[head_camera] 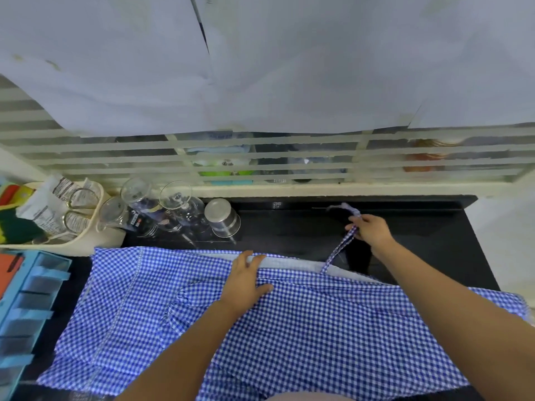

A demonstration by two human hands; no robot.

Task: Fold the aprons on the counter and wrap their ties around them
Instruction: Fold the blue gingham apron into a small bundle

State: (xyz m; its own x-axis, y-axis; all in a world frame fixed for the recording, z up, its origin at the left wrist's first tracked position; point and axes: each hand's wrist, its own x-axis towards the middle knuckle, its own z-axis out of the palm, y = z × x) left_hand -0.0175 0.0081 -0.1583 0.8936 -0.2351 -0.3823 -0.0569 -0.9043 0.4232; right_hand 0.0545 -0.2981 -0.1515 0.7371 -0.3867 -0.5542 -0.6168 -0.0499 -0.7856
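A blue-and-white checked apron (318, 328) lies spread across the black counter (419, 247), its far edge showing a white underside. My left hand (246, 280) rests flat on that far edge, fingers straight, pressing the cloth down. My right hand (370, 231) is out over the bare counter beyond the apron and pinches one of the apron's ties (340, 247). The tie runs taut from the apron's far edge up to my fingers, and its loose end pokes out past them.
Several clear glasses (162, 206) and an upturned steel cup (223, 217) stand at the counter's back left. A cream basket (86, 241) with packets and scissors sits left of them. A blue drawer organiser (26, 308) is at the left edge. A slatted window runs behind.
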